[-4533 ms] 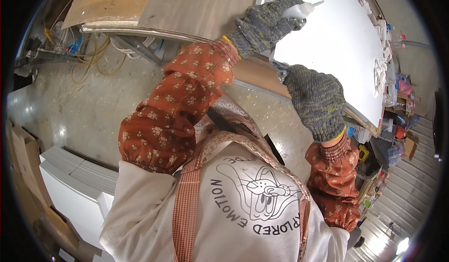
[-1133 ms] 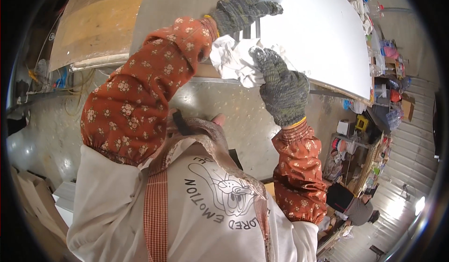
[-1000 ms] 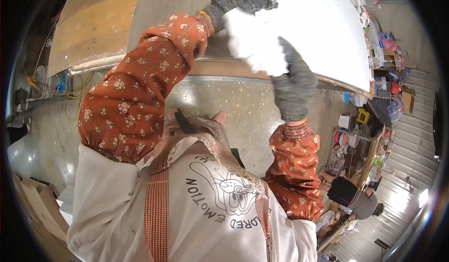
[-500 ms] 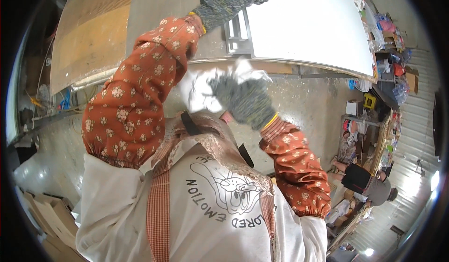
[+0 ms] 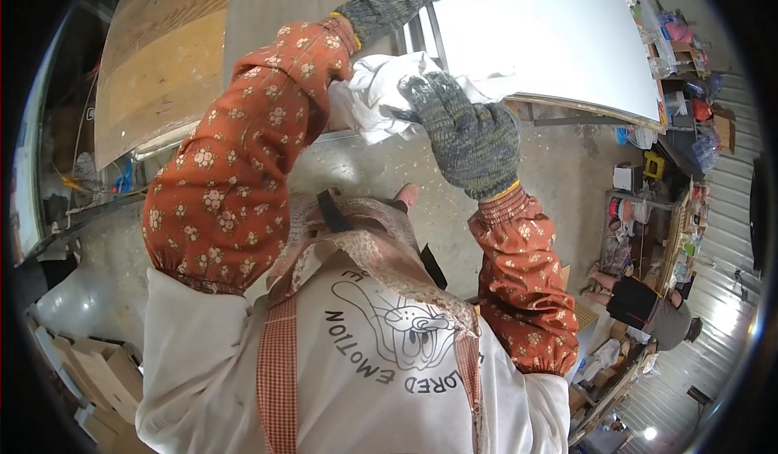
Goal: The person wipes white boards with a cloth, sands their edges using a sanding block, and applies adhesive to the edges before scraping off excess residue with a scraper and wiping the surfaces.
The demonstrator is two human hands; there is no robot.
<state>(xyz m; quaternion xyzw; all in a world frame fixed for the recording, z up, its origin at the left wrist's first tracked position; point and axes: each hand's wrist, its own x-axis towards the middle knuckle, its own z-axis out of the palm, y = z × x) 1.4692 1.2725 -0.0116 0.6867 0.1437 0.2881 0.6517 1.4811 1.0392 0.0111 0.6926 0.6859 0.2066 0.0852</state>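
Note:
My right hand (image 5: 470,142), in a dark grey knit glove, grips a bunched white cloth (image 5: 369,102). The cloth lies over the near edge of a smooth white panel (image 5: 551,41) and hangs a little in front of it. My left hand (image 5: 397,0), gloved alike, rests at the panel's left end, beside a grey metal frame piece (image 5: 433,33). Its thumb is stretched out over the white surface, apart from the other fingers, which run partly out of the picture at the top. The cloth hides the near end of the frame piece.
A worktable with a wooden board (image 5: 166,49) carries the panel. Cluttered shelves (image 5: 681,114) line the right side, where another person (image 5: 648,308) is some way off. Cardboard boxes (image 5: 97,373) stand at lower left; a cable (image 5: 97,191) runs near the table's left corner.
My right hand has moved forward and slightly right, bringing the cloth from in front of the table up onto the panel's near edge. My left hand stays nearly in place.

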